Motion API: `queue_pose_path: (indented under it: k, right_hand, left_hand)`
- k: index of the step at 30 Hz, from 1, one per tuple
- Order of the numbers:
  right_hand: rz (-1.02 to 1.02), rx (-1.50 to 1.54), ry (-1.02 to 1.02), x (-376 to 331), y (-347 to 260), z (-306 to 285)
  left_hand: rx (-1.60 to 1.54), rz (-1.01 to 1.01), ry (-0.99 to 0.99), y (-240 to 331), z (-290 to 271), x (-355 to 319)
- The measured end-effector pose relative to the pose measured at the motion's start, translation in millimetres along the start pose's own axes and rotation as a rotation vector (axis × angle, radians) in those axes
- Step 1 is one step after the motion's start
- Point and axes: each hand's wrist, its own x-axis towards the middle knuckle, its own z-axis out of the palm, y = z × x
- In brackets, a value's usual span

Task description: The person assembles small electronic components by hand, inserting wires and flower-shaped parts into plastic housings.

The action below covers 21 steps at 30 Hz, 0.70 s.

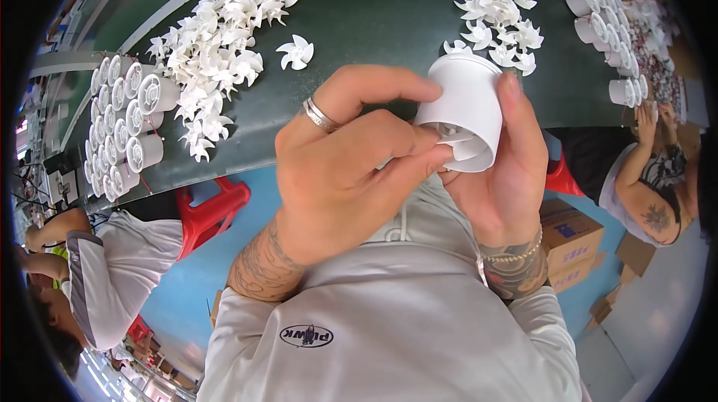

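Observation:
A white cylindrical housing [465,103] is held tilted in front of my chest, its open end facing down toward me. My right hand [508,163] is closed around its right side, thumb up along the wall. At the opening, my left hand [348,159] pinches a small white fan wheel [470,149], which sits partly inside the housing. The left forefinger reaches up against the housing's outer wall. Much of the fan wheel is hidden by the wall and my fingertips.
White fan wheels [217,47] lie heaped on the green table [374,20], with a smaller group [501,17] at the far right. White housings stand in rows at left [123,118] and right [598,20]. Co-workers sit either side. Red stools [213,211] and cardboard boxes [570,241] stand below.

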Motion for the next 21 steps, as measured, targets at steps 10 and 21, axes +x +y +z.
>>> queue_pose_path:
  k: [10, 21]
  right_hand:
    - [0.068, -0.019, 0.02, 2.1, 1.4, 4.9]
    - [-0.033, -0.111, 0.038, -1.7, 6.6, 4.5]
  left_hand:
    - [-0.035, 0.029, 0.014, -10.1, -0.8, -0.8]
    - [-0.251, -0.175, 0.045, -13.3, -4.9, -7.5]
